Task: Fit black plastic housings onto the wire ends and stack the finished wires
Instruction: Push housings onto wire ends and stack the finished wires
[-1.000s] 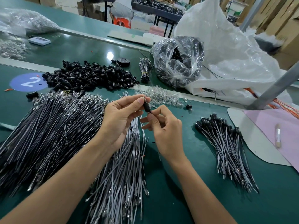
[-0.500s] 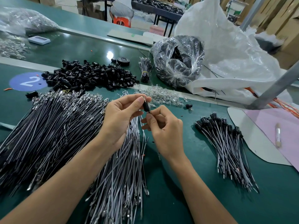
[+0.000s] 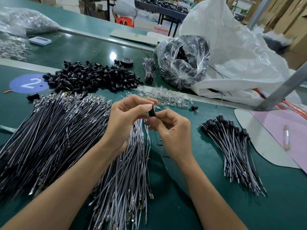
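The big pile of bare wires [image 3: 54, 130] lies at the left, near the heap of housings [image 3: 93, 77], probably for short reaches. The finished stack [image 3: 232, 146] lies at the right, with free table [image 3: 207, 163] beside it. The left hand [image 3: 126, 123] pinches one black housing [image 3: 152, 112], and the right hand [image 3: 174, 130] pinches its wire [image 3: 159, 146] just below.

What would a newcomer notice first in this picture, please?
Probably the hands at centre: the left hand and right hand pinch one black housing between them. A huge heap of bare wires fans across the left of the table, with a pile of housings behind it. A smaller stack of finished wires lies to the right.
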### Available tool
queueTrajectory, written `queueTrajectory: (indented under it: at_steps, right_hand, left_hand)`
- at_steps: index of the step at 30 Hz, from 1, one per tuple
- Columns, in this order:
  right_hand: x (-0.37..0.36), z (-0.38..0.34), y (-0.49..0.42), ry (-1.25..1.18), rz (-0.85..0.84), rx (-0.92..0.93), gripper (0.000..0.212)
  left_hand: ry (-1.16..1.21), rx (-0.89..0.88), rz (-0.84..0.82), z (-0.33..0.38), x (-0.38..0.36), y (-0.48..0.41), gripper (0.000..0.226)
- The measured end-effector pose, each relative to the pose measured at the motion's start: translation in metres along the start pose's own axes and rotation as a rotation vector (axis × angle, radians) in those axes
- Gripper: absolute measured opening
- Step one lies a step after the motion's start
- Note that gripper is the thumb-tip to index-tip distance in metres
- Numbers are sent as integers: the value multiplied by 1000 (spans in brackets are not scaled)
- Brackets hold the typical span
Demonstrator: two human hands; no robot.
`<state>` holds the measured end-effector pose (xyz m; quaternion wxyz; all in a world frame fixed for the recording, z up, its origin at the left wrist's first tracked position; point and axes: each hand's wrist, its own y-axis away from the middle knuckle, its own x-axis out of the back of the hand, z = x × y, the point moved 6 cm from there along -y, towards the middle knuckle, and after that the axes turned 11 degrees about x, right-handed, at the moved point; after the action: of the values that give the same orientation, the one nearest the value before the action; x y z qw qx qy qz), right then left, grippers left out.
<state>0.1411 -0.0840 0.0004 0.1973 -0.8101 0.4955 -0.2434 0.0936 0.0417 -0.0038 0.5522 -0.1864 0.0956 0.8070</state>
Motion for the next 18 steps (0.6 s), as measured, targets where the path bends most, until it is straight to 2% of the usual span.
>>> queueTrajectory:
  at_steps: [5, 10, 15, 18]
  right_hand:
    - [13, 1, -6, -54, 76, 22, 22]
    - [9, 2, -4, -90, 63, 11, 24]
    - [6, 4, -1, -208, 76, -13, 14]
    - [4, 2, -1, -241, 73, -14, 17]
  left_hand:
    - [-115, 50, -123, -11, -10, -1, 34]
    - [-83, -36, -82, -7, -11, -1, 21]
    - [-61, -107, -68, -1, -15, 5, 20]
    - [-38, -131, -61, 1, -16, 8, 20]
